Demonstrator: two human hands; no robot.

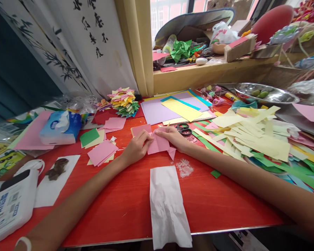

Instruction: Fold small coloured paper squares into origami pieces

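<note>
1 crease at a time: line up the edges of the pink paper (159,144) before pressing, pin with the left hand (137,146), then run the thumb of the right hand (176,137) along the fold from middle to end. Likely worth pressing flat on the red tabletop (107,209) for a sharper line, well away from the clear flakes (184,168) and wrinkled white paper (169,204) nearer the body. Pinched at the upper left between left thumb and curled fingertips, and near the top under the right thumb, with other fingers bent and partly hidden. Held near the tabletop's middle, left of the black-handled scissors (184,129); cannot tell whether touching the surface. Pale pink, matte, thin-looking, creased into flat panels, with 1 small pointed flap at the lower right; cannot tell whether joined or separate.
</note>
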